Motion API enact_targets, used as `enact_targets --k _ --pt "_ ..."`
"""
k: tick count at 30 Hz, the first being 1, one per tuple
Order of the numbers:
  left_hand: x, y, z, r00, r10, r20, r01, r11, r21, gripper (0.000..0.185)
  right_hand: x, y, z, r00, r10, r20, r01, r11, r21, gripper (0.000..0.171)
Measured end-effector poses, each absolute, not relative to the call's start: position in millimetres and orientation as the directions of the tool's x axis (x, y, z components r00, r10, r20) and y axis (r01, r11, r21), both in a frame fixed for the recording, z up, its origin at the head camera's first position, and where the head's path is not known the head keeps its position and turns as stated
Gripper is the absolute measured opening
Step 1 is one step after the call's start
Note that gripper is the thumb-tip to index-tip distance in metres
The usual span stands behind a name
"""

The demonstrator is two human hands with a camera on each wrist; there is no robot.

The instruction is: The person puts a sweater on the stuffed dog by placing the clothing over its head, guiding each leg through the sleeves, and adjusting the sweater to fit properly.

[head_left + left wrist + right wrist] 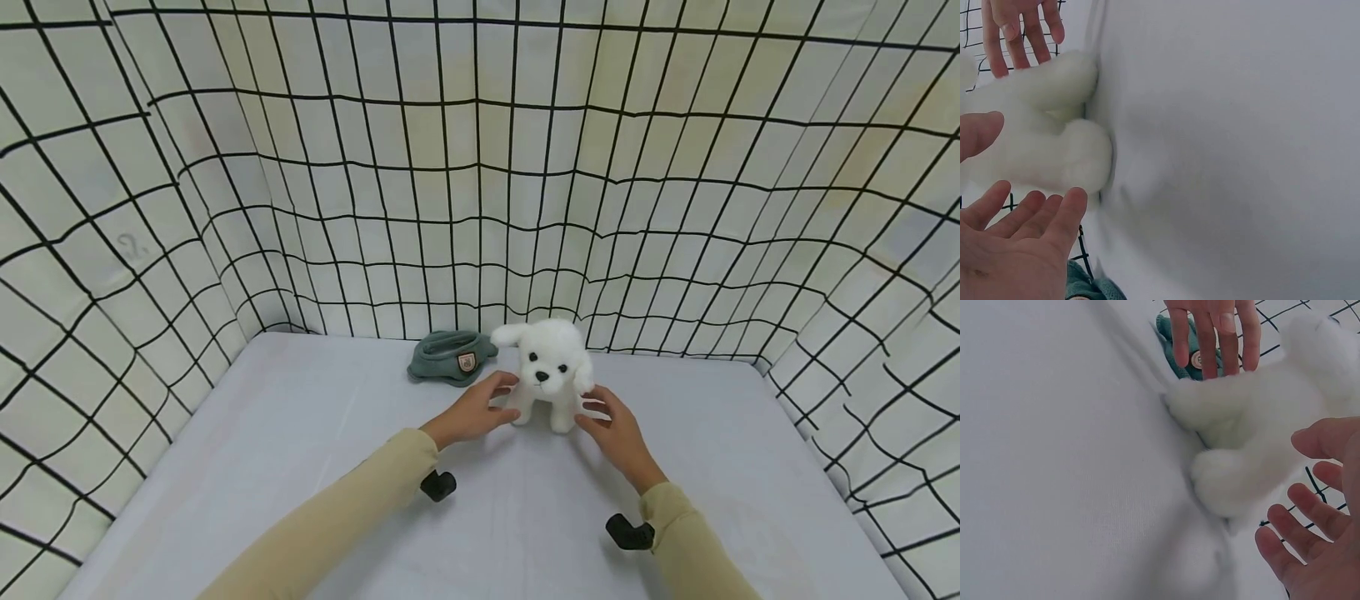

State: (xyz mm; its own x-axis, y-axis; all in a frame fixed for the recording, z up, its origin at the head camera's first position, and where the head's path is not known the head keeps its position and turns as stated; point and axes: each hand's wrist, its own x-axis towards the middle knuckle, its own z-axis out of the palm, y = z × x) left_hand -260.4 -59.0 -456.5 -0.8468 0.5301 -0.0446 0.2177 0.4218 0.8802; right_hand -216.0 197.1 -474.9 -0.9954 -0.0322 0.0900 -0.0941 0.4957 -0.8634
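A white plush dog with black eyes and nose stands upright on the white table, facing me. On its left side my left hand reaches in, fingers spread and relaxed beside its body and front leg. Opposite, my right hand is at the other flank with fingers likewise loosely extended. Both wrist views show the plush dog's legs on the tabletop between the two hands, with neither hand gripping it. Just behind the left hand lies a green beret with a small badge.
The white tabletop is bounded at the back and sides by white walls with a black grid. Black wrist camera mounts stick out beneath the sleeves.
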Motion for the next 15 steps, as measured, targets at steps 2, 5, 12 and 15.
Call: enact_targets --k 2,5,12,15 --pt "-259 -60 -456 -0.844 0.534 -0.049 0.213 0.417 0.884 0.051 -213 197 -475 -0.994 -0.036 0.102 -0.107 0.489 -0.866 0.048" --pt "-256 -62 -456 -0.841 0.539 -0.051 0.211 0.412 0.886 0.050 -209 195 -474 -0.994 -0.034 0.103 -0.107 0.478 -0.872 0.043" --pt "-247 -68 -452 -0.842 0.539 -0.038 0.218 0.403 0.889 0.047 -203 189 -474 -0.996 -0.026 0.087 -0.089 0.478 -0.874 0.036" --pt "-245 -72 -453 -0.845 0.534 -0.032 0.223 0.405 0.887 0.048 -202 185 -474 -0.995 -0.038 0.094 -0.101 0.479 -0.872 0.034"
